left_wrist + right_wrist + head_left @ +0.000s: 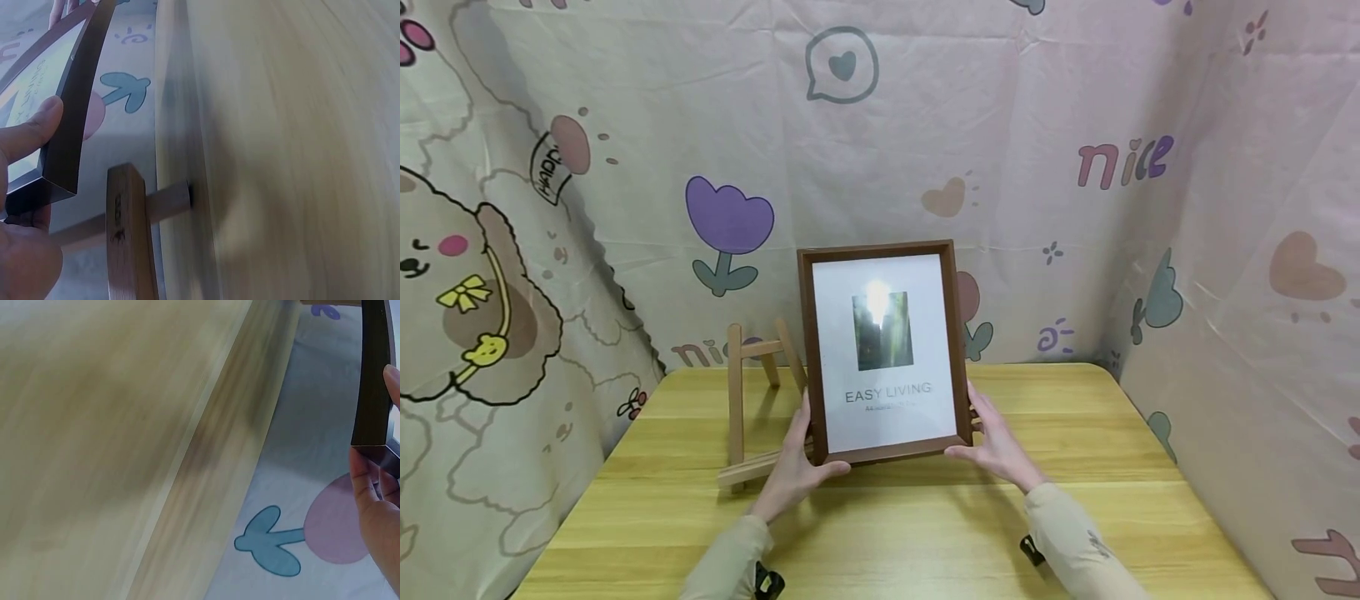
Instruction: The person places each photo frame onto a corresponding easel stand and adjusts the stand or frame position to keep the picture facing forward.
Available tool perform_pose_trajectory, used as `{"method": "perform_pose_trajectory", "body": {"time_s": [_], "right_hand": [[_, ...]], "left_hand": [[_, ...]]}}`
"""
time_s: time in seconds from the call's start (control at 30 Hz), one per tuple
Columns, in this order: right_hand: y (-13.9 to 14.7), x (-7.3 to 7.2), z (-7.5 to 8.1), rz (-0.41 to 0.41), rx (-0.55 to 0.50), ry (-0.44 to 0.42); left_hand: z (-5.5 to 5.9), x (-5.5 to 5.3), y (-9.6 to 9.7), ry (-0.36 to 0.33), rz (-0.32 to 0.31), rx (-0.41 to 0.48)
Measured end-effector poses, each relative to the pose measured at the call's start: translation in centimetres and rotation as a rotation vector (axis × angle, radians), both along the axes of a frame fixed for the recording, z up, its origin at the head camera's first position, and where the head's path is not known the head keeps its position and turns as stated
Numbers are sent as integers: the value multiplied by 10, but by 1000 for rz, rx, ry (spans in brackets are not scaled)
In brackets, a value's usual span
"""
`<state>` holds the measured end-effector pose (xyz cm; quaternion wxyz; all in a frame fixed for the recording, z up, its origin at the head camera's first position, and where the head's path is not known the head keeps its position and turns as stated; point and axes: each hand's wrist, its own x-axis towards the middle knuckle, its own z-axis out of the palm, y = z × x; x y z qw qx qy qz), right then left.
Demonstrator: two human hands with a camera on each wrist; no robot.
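A brown picture frame (958, 350) with a white print reading "EASY LIVING" is held up between both hands, tilted slightly. My left hand (797, 467) grips its lower left corner, thumb on the front and fingers behind. At the lower right corner my right hand (1000, 442) grips it the same way. The wrist views show the dark edge of the frame (72, 106) above the table, each thumb lying over its front. Left of the frame and partly hidden by it stands a small wooden easel (735, 400), close by the left hand.
The light wooden table (1075, 517) stretches under both arms. Behind it and at both sides hangs a printed cloth (880, 150) with hearts, flowers and a cartoon animal. One easel post (128, 231) shows near the left hand in the left wrist view.
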<state>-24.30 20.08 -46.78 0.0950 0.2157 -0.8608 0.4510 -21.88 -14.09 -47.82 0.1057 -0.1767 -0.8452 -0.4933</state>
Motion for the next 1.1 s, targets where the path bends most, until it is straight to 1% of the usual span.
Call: {"method": "perform_pose_trajectory", "body": {"time_s": [0.13,0.23,0.43,0.53,0.67,0.77,0.87,1.0,1.1], "right_hand": [[-10,-1,3,3,3,-11],[-18,-3,3,-5,24,2],[-32,-6,4,-10,22,-11],[-39,-9,3,-5,21,-1],[-46,-12,3,13,26,32],[-52,-15,4,35,17,51],[-59,-18,3,49,17,67],[-68,-22,3,68,16,65],[-74,-24,3,92,4,47]], "left_hand": [[0,1,-9,-16,22,-14],[0,3,-16,-19,40,-23],[1,4,-28,4,55,-28],[1,5,-35,23,63,-27],[1,5,-42,69,77,-33],[2,6,-48,84,95,-43],[3,8,-54,74,122,-59],[3,10,-62,55,135,-56],[3,10,-68,72,130,-48]]}}
